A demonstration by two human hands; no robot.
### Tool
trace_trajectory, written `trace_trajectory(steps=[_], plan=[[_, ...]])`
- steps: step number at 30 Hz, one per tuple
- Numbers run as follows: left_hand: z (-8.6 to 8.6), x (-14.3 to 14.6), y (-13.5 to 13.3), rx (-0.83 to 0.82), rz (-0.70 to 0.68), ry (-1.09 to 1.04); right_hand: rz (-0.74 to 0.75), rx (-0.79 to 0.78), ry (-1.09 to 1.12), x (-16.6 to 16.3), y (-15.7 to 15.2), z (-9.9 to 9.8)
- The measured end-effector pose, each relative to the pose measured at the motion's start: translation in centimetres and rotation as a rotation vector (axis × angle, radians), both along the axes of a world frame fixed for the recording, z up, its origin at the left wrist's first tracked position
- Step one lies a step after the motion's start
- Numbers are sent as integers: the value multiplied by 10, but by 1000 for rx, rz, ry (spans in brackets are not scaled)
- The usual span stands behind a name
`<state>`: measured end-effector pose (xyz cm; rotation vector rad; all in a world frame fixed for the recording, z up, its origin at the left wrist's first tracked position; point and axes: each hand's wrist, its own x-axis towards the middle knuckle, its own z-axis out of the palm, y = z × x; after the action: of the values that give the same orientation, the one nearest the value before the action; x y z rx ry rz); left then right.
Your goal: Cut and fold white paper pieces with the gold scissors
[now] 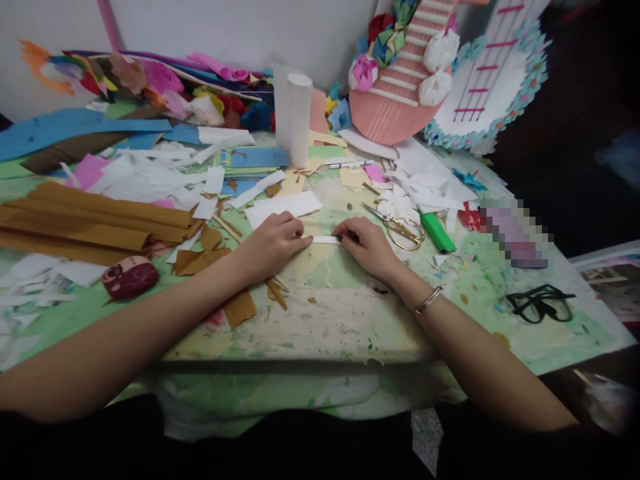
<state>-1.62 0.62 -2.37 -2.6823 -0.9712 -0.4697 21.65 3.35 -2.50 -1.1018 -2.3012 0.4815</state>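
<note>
A narrow white paper strip (326, 240) stretches between my two hands, low over the table. My left hand (273, 245) is closed, its thumb and fingers pinching the strip's left end. At the other end, the fingertips of my right hand (369, 245) pinch the strip; a small dark spot shows there that I cannot make out. Just behind my left hand lies a folded white sheet (285, 208). Gold-handled scissors (406, 233) rest right of my right hand, beside a green marker-like object (437, 232) and a white paper flower (397, 202).
Brown crepe paper (75, 227) and white scraps (160, 170) cover the left side, near a dark red mouse-shaped object (130, 277). A white roll (299, 120) stands upright at the back. Paper-flowered guitar shapes (387, 110) lean behind. Black glasses (541, 305) lie at right.
</note>
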Motion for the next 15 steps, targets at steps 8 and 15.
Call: trace_trajectory(steps=[8,15], plan=[[13,29,-24,-24,95,331,-14,46,-4,-2,-1,-2],[9,48,-43,-25,307,310,14,186,35,-4,-5,-8]])
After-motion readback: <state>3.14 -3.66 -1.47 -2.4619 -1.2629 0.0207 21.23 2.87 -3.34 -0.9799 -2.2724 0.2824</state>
